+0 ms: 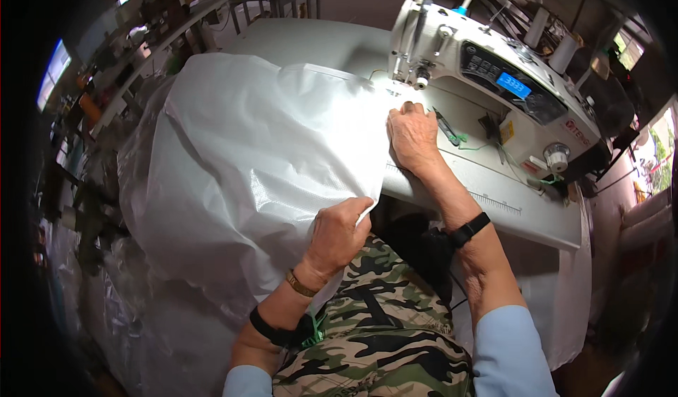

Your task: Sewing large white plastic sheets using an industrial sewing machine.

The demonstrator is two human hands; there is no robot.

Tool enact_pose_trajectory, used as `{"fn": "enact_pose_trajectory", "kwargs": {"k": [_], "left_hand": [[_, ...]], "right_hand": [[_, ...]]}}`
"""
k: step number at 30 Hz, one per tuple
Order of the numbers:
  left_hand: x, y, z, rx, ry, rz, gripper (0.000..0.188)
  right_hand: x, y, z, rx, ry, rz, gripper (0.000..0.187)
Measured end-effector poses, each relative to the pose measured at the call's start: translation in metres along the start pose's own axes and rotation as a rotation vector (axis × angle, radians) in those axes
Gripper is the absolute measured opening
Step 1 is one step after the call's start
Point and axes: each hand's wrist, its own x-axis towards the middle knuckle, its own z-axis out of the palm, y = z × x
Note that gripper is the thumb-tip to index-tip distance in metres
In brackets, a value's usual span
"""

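The left hand (337, 236) is near, fingers curled shut in a pinch. The right hand (412, 136) reaches farther, palm down, fingers flat and extended.

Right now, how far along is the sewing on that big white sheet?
The white sheet is already up on the table, its edge at the sewing machine needle. In hand: the right hand presses that edge flat; the left hand grips the near edge. Most of the sheet lies bunched left, apparently unfed.
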Motion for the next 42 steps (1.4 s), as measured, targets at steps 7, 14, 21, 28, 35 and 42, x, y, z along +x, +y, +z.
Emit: {"fn": "enact_pose_trajectory", "kwargs": {"k": [7,14,21,28,35,42], "left_hand": [[-0.004,0.010,0.008,0.182,0.013,0.019,0.024],[-0.004,0.007,0.006,0.133,0.010,0.045,0.024],[-0.003,0.009,0.007,0.105,0.046,0.066,0.024],[0.001,0.013,0.007,0.113,-0.013,-0.024,0.022],[0.009,0.011,0.010,0.188,0.029,0.044,0.022],[0.006,0.010,0.014,0.220,0.083,0.090,0.022]], "right_hand": [[-0.002,-0.001,-0.004,0.045,-0.076,0.031,0.022],[-0.008,0.003,-0.005,0.103,-0.038,0.043,0.021],[-0.007,0.008,0.004,0.222,0.048,-0.034,0.018],[-0.007,0.005,0.002,0.193,-0.018,-0.016,0.021],[-0.005,0.003,0.000,0.191,-0.073,0.053,0.025],[-0.008,0.003,0.001,0.245,-0.063,0.071,0.027]]}}
